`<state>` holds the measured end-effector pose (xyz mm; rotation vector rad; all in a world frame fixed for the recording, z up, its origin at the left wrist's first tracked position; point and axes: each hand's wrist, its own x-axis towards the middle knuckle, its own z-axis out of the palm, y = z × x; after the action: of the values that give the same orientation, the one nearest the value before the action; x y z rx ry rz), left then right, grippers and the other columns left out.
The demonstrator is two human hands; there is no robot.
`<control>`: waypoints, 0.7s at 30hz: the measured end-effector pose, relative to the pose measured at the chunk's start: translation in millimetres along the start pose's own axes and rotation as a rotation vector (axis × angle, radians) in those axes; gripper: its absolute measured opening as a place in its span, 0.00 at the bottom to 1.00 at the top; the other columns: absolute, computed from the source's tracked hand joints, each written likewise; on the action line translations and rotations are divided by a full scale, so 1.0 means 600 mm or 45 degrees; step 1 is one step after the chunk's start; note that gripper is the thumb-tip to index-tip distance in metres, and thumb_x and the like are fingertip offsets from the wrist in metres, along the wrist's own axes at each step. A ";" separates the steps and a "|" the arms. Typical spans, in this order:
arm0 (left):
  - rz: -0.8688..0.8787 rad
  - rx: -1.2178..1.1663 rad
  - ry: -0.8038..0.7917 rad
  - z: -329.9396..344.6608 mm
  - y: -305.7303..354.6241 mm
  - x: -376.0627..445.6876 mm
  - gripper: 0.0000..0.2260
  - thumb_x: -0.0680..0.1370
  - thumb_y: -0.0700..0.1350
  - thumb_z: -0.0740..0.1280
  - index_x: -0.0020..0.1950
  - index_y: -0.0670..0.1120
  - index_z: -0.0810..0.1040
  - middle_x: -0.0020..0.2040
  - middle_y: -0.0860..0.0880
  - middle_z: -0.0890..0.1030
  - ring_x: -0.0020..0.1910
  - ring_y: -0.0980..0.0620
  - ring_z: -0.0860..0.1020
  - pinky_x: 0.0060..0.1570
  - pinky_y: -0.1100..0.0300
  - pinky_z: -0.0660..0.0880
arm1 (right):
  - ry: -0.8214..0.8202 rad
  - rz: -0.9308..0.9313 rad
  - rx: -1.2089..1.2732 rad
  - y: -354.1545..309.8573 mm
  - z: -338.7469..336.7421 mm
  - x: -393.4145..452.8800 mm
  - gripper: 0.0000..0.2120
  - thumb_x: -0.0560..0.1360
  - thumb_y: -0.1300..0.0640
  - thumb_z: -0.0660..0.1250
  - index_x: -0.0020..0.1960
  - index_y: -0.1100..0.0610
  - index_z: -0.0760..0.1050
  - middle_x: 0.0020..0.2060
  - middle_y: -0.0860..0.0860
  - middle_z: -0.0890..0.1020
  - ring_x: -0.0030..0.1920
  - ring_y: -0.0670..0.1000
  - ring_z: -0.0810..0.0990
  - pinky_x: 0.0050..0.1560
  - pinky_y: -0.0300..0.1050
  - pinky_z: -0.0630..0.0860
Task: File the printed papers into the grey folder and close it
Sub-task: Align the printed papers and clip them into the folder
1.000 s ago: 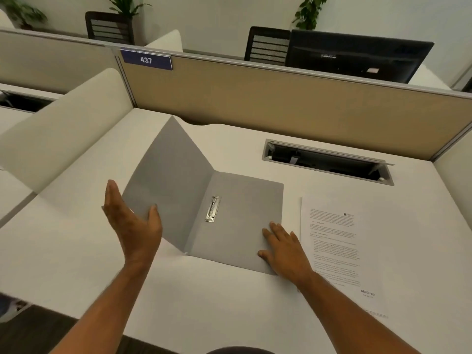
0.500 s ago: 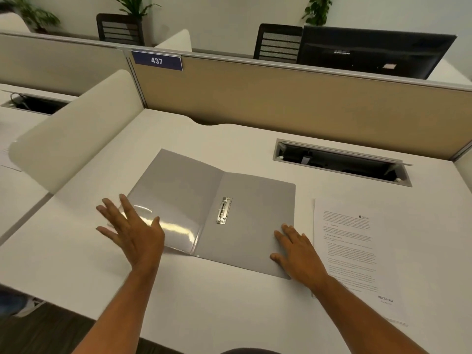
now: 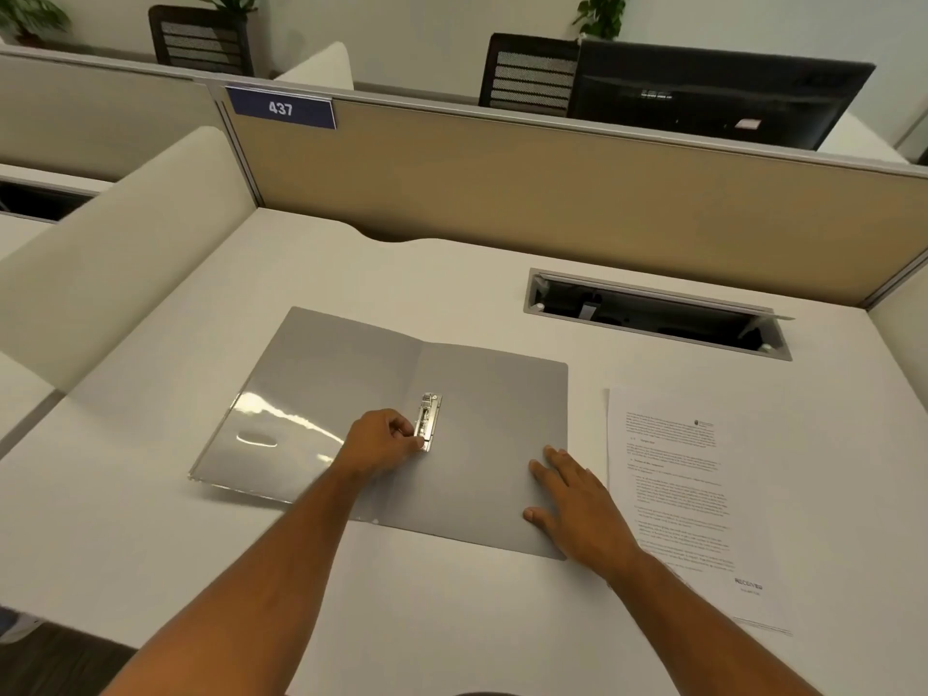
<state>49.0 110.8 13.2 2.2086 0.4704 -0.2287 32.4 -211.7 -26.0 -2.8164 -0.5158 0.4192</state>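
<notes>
White desk [image 3: 452, 620] in a partitioned office cubicle is where I am working. On it the grey folder [image 3: 502, 444] lies flat and fully open, just in front of me. My left hand [image 3: 384, 439] has its fingers curled around the metal clip [image 3: 428, 421] at the spine; my right hand [image 3: 577, 499] rests flat, fingers spread, pinning the folder's right corner. I judge the task barely begun: the printed papers [image 3: 673, 494] lie just beside the folder, unfiled, and the cover remains to be shut. A cable tray [image 3: 653, 313] and a monitor [image 3: 713, 92] sit well beyond; nothing blocks the way.
</notes>
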 end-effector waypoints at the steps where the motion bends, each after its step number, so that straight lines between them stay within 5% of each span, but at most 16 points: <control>1: -0.006 0.041 -0.047 -0.003 -0.001 0.007 0.08 0.69 0.48 0.78 0.44 0.48 0.82 0.35 0.53 0.81 0.35 0.55 0.78 0.36 0.63 0.72 | 0.000 0.001 0.003 0.000 -0.001 0.000 0.34 0.79 0.37 0.57 0.80 0.46 0.50 0.81 0.45 0.47 0.80 0.48 0.45 0.78 0.49 0.47; 15: 0.087 0.307 -0.149 -0.007 -0.016 0.046 0.17 0.64 0.56 0.80 0.40 0.47 0.81 0.36 0.52 0.83 0.36 0.53 0.80 0.36 0.59 0.73 | -0.016 0.009 0.001 -0.001 -0.001 0.003 0.34 0.79 0.37 0.58 0.80 0.46 0.51 0.80 0.44 0.47 0.80 0.47 0.45 0.79 0.49 0.47; 21: 0.024 -0.114 -0.326 -0.032 -0.025 0.041 0.18 0.72 0.57 0.75 0.48 0.43 0.78 0.38 0.45 0.86 0.34 0.53 0.83 0.39 0.55 0.83 | -0.034 0.003 0.006 -0.002 -0.002 0.001 0.34 0.79 0.37 0.58 0.80 0.46 0.50 0.80 0.45 0.47 0.80 0.47 0.44 0.79 0.49 0.47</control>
<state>65.3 140.5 6.5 2.0601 0.3121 -0.4647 33.0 -210.8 -24.6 -2.8107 -0.5161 0.4580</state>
